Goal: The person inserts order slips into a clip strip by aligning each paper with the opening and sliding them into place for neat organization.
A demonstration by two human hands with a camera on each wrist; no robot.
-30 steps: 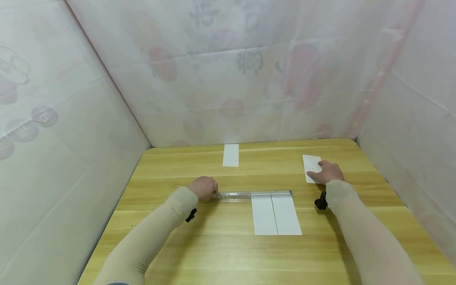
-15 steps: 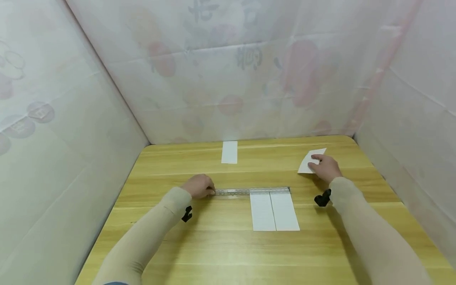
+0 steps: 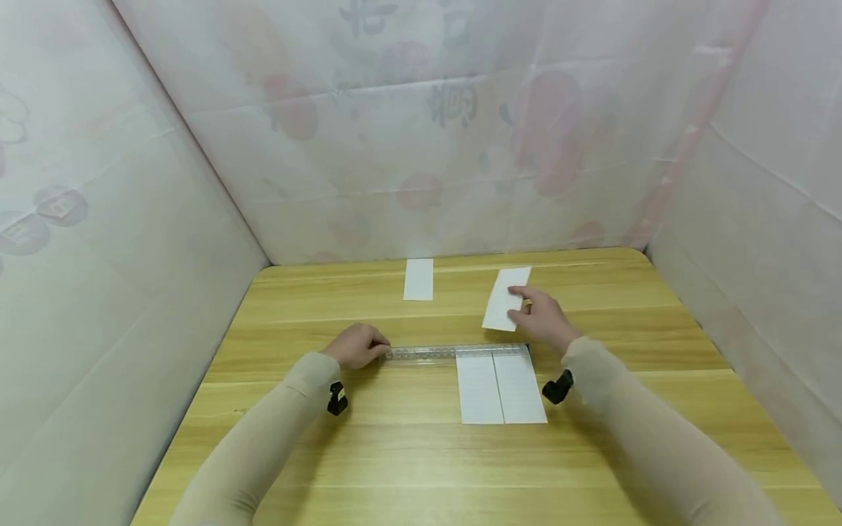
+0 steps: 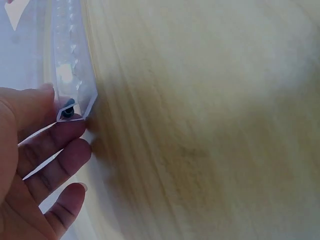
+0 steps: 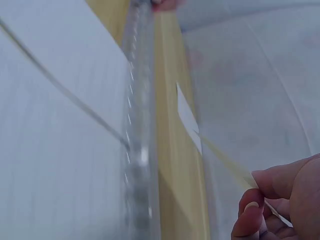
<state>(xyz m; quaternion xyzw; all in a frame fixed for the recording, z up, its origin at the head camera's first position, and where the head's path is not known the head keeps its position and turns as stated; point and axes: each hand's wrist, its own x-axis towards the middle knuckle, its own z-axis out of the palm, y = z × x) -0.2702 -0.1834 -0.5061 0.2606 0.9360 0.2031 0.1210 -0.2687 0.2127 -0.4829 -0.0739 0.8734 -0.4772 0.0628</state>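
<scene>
The head view is bright and evenly lit, with soft shadows beside both sleeves [image 3: 263,438] and pale sheen on the desk [image 3: 395,467]. Both wrist views are dimmer and bluish; glare whitens a spot on the clear strip [image 4: 67,60], and the right one is blurred.

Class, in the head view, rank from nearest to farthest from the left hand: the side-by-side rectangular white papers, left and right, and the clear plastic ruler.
1. Clear plastic ruler: pinched at one end by the left hand.
2. Left rectangular white paper: right of the hand.
3. Right rectangular white paper: farther right.
</scene>
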